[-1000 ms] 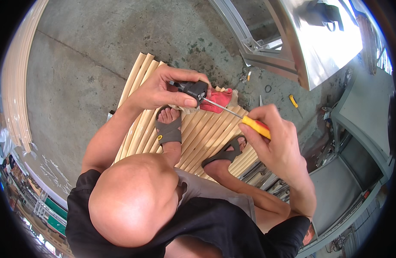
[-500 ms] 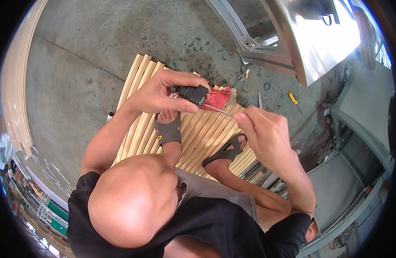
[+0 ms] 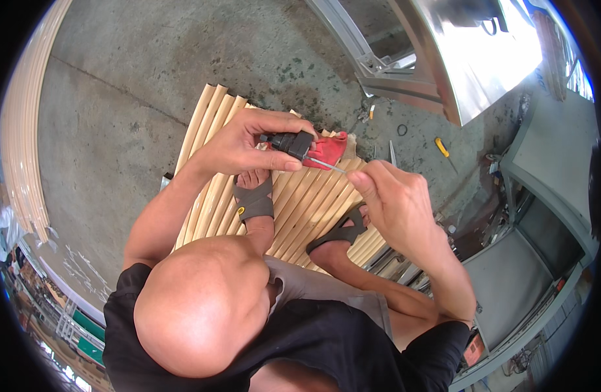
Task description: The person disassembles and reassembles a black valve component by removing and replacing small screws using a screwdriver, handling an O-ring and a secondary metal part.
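Observation:
My left hand (image 3: pixel 264 138) grips a small black fitting (image 3: pixel 291 144), block-shaped at one end and rounded at the other, with the thumb below it and the fingers above. From the right, my right hand (image 3: pixel 390 196) is closed on a thin metal rod (image 3: pixel 326 164) that resembles a screwdriver's shaft. Its handle is hidden in the fist. The rod's far end meets the block end of the fitting; whether it goes in, I cannot tell. Just behind the rod lies a red cloth or glove (image 3: pixel 329 149).
Under my sandalled feet lie several cream-coloured slats (image 3: pixel 294 206). A yellow-handled screwdriver (image 3: pixel 442 147), a black ring (image 3: pixel 402 130) and a pointed metal piece (image 3: pixel 392 153) rest on the concrete floor. A metal frame (image 3: pixel 405 88) stands at the far right, a grey cabinet (image 3: pixel 509 281) at the right.
My right hand has shifted slightly left and up, with its wrist turned a little. The left hand keeps the black fitting in nearly the same place.

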`<state>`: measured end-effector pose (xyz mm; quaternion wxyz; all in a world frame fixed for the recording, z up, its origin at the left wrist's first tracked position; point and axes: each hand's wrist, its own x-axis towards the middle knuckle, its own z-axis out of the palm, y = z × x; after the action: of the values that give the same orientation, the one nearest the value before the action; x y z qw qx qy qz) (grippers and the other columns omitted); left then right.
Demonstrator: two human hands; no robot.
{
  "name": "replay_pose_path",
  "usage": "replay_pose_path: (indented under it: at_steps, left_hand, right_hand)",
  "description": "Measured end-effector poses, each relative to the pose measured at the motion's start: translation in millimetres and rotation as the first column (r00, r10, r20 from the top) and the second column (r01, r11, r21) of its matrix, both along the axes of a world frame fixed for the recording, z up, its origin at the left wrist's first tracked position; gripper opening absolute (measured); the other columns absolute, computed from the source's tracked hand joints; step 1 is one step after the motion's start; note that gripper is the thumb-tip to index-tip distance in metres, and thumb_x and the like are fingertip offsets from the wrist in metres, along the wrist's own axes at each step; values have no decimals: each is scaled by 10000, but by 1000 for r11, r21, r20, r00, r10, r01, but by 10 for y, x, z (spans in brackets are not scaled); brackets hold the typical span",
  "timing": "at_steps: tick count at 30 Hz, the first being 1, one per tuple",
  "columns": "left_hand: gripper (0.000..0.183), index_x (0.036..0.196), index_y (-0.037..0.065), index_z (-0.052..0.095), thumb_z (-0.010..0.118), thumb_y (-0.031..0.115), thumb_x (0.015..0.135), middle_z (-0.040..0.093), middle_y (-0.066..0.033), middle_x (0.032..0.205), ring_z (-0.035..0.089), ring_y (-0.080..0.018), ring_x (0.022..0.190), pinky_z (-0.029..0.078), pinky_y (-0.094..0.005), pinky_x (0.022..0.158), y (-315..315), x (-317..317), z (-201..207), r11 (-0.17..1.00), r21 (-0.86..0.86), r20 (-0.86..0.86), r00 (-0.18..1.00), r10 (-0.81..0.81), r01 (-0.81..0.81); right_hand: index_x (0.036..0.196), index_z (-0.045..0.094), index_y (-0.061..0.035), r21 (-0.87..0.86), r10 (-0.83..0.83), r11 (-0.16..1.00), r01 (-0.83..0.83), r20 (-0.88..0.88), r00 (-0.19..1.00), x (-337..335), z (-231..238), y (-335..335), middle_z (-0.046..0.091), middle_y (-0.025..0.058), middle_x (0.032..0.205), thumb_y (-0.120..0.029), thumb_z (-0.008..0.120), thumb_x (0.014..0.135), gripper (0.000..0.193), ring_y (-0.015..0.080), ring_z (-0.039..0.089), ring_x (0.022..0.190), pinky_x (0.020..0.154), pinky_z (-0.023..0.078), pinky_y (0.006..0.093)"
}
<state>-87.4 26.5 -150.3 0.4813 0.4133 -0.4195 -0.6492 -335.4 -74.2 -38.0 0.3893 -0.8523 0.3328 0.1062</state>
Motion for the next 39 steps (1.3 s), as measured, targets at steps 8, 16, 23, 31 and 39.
replay_pose_path:
  at_steps: [8,16,23,31,39]
  left_hand:
    - [459,1217,18,711,858,89,788,726,-91,1137,661,-174,1047,490,-326,963,23,-15,-5,997,-42,47,997,-67,69]
    - [468,1234,13,687,849,117,807,719,-96,1112,659,-202,1016,491,-345,930,18,-45,-35,990,-57,141,983,-121,130]
    - [473,1236,14,678,846,129,809,714,-97,1103,655,-209,1009,487,-348,918,5,-81,12,991,-94,121,989,-89,100]
    - [459,1222,-2,675,842,123,813,706,-109,1105,650,-230,989,485,-352,901,38,-68,18,990,-118,142,988,-62,79]
    - [456,1236,-8,664,826,109,826,701,-126,1118,651,-250,1023,488,-366,916,27,-106,98,988,-105,161,982,-96,114]
  right_hand:
    - [949,625,-34,-454,309,877,-158,282,908,-53,-172,17,566,55,758,-186,707,934,174,218,577,600,550,444,323]
    - [946,658,-47,594,-374,741,314,-24,927,46,-135,-52,566,58,686,-136,703,948,100,200,538,549,535,410,290]
    - [972,664,-54,-164,-1,984,66,371,929,-97,-360,260,596,75,685,-147,694,962,99,178,460,446,445,331,261]
    - [1025,681,-28,213,-142,975,64,374,916,-49,-333,73,564,57,691,-141,728,920,162,77,484,563,477,367,276]
    - [1097,691,-3,207,-140,972,109,141,980,-130,-227,157,625,55,696,-176,762,917,259,61,463,502,448,374,283]
